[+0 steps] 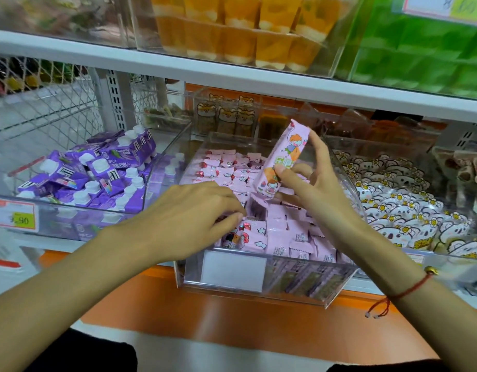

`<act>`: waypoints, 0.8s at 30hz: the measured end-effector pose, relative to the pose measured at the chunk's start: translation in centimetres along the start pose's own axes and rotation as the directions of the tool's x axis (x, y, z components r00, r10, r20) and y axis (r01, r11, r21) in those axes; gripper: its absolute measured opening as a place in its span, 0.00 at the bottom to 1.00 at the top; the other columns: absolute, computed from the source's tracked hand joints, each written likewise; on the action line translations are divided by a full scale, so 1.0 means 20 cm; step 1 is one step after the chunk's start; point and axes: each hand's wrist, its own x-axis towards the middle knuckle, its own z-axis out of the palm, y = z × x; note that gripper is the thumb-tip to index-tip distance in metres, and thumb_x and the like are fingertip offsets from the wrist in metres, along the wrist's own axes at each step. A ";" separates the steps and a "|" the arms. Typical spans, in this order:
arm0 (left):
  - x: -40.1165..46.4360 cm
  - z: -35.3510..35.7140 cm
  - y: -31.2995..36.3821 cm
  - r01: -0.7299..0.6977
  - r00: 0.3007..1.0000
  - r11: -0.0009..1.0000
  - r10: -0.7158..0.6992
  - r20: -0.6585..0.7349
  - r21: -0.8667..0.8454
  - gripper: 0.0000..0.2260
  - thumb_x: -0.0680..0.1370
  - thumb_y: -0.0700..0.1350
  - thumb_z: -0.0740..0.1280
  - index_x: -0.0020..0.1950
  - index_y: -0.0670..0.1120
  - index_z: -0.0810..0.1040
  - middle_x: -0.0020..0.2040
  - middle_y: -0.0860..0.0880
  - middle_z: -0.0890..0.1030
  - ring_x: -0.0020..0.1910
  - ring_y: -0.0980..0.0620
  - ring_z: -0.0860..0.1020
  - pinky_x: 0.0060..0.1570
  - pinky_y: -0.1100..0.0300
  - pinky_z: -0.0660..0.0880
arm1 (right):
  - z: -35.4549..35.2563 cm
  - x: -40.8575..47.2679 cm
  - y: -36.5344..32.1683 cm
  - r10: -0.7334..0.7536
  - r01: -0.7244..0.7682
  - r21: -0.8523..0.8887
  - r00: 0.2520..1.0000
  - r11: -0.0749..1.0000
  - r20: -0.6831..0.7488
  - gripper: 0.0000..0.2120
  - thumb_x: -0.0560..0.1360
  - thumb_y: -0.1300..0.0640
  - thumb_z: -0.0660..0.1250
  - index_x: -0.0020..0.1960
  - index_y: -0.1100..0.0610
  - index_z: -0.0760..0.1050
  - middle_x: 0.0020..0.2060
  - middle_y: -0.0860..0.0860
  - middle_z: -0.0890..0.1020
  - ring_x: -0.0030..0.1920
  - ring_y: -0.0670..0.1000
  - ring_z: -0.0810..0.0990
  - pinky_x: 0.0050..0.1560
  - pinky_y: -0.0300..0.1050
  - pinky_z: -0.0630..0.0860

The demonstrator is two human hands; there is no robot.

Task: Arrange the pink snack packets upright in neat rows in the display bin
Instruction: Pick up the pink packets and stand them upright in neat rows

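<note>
While the left hand (194,210) reaches into the clear bin (259,280) at frame centre, fingertips pinching among standing pink packets (285,237), the right hand (310,183) grips one packet (281,159) tilted above the rows.

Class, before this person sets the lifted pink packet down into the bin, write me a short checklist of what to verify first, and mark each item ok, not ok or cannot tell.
1. Right hand has a firm hold on the lifted packet: ok, fingers and thumb pinch it.
2. Lifted packet upright: not ok, it leans.
3. Left hand holding open a gap among the packets in the bin: ok, a dark slot shows beside its fingertips.
4. Rear rows standing neatly: ok.
5. Front packets neat: not ok, several lie tilted.
6. Clear bin sitting steady on the shelf: cannot tell.
</note>
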 end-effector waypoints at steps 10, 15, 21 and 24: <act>0.00 0.00 -0.01 0.022 0.999 0.999 -0.021 0.032 -0.025 0.15 0.80 0.57 0.53 0.62 0.62 0.73 0.61 0.63 0.75 0.60 0.59 0.70 0.47 0.57 0.73 | -0.02 -0.02 0.04 -0.172 0.278 -0.745 0.960 0.606 0.218 0.17 0.71 0.52 0.72 0.54 0.49 0.67 0.49 0.45 0.75 0.49 0.46 0.76 0.45 0.46 0.76; 0.01 0.01 -0.02 0.023 0.999 0.999 -0.022 0.030 -0.042 0.14 0.80 0.57 0.54 0.61 0.62 0.74 0.60 0.64 0.75 0.60 0.60 0.70 0.44 0.60 0.69 | -0.05 -0.03 0.06 0.041 0.301 -0.852 0.935 0.429 0.351 0.11 0.77 0.48 0.63 0.54 0.52 0.77 0.55 0.47 0.73 0.57 0.50 0.70 0.55 0.51 0.72; 0.01 0.02 -0.02 0.033 0.999 0.997 -0.034 -0.026 -0.070 0.12 0.79 0.56 0.55 0.61 0.61 0.70 0.59 0.63 0.74 0.59 0.61 0.69 0.40 0.61 0.62 | -0.07 -0.02 0.05 0.018 0.323 -0.842 0.930 0.432 0.367 0.13 0.77 0.48 0.62 0.61 0.48 0.75 0.55 0.47 0.76 0.53 0.47 0.72 0.50 0.45 0.71; 0.01 0.02 -0.02 0.025 0.999 0.997 -0.028 -0.034 -0.073 0.13 0.79 0.56 0.54 0.62 0.60 0.70 0.59 0.62 0.74 0.59 0.61 0.69 0.43 0.62 0.64 | -0.07 -0.02 0.05 -0.046 0.334 -0.798 0.932 0.503 0.361 0.13 0.77 0.52 0.63 0.61 0.43 0.75 0.50 0.45 0.75 0.48 0.46 0.72 0.47 0.46 0.72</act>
